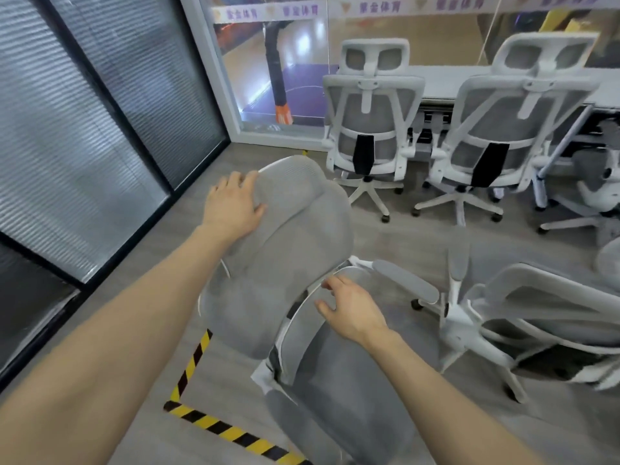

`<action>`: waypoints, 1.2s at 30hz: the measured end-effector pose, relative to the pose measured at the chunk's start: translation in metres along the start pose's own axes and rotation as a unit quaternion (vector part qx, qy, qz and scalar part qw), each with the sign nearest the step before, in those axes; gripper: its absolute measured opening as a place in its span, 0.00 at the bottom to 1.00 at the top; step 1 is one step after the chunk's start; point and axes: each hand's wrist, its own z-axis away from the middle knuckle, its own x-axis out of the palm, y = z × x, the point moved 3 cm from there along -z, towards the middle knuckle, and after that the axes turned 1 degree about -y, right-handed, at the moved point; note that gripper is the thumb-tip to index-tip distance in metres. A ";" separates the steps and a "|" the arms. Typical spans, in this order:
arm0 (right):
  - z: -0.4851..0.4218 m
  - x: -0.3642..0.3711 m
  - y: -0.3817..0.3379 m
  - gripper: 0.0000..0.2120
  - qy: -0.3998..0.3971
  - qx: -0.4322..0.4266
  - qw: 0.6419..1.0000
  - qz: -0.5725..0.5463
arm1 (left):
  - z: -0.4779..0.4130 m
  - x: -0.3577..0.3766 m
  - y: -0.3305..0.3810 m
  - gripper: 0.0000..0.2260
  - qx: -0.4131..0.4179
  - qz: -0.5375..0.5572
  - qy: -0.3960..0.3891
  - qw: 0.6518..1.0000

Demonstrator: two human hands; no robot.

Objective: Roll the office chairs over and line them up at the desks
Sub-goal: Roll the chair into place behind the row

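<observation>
A grey mesh office chair (285, 263) stands right in front of me, seen from above and behind. My left hand (231, 206) lies on the far left edge of its seat, fingers curled over the rim. My right hand (349, 310) is at the white top rim of its backrest (335, 380), fingers apart and holding nothing. Two white-framed chairs (369, 129) (503, 135) stand side by side with their backs to me, pushed up to the white desk (446, 82) along the far glass wall.
Another grey chair (536, 317) stands close on the right, its armrest (406, 283) near my chair. A further chair (597, 189) is at the far right. Black-framed glass with blinds (100, 129) lines the left. Yellow-black floor tape (198, 364) marks a corner.
</observation>
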 end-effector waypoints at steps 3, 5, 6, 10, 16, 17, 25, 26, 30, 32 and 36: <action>-0.017 0.018 -0.009 0.23 -0.004 -0.009 1.000 -0.005 | -0.028 0.008 -0.009 0.29 -0.060 0.053 -0.097 0.992; -0.028 0.025 -0.018 0.28 -0.007 -0.008 1.000 -0.014 | -0.042 0.016 -0.017 0.31 -0.092 0.103 -0.120 0.983; -0.033 0.027 -0.025 0.31 -0.008 -0.005 1.000 -0.025 | -0.049 0.018 -0.021 0.34 -0.097 0.132 -0.129 0.978; -0.057 0.043 -0.078 0.46 -0.019 -0.022 0.999 -0.032 | -0.076 0.035 -0.044 0.37 -0.098 0.283 -0.206 0.932; -0.108 0.092 -0.166 0.41 0.092 0.079 0.985 -0.119 | -0.085 0.053 -0.066 0.25 -0.063 0.400 -0.191 0.894; -0.114 0.100 -0.176 0.38 0.110 0.096 0.981 -0.124 | -0.085 0.056 -0.072 0.24 -0.063 0.405 -0.184 0.894; -0.159 0.133 -0.231 0.32 0.079 0.034 0.991 -0.099 | -0.093 0.058 -0.159 0.22 -0.098 0.362 -0.143 0.916; -0.166 0.135 -0.236 0.33 0.069 0.024 0.993 -0.088 | -0.095 0.058 -0.170 0.23 -0.107 0.362 -0.137 0.916; -0.193 0.140 -0.253 0.31 0.051 0.002 0.996 -0.070 | -0.110 0.058 -0.206 0.23 -0.152 0.377 -0.113 0.907; -0.205 0.136 -0.254 0.30 0.049 -0.004 0.997 -0.063 | -0.119 0.058 -0.212 0.22 -0.172 0.379 -0.103 0.903; -0.224 0.125 -0.250 0.25 0.042 -0.014 0.999 -0.019 | -0.134 0.058 -0.217 0.25 -0.208 0.368 -0.085 0.902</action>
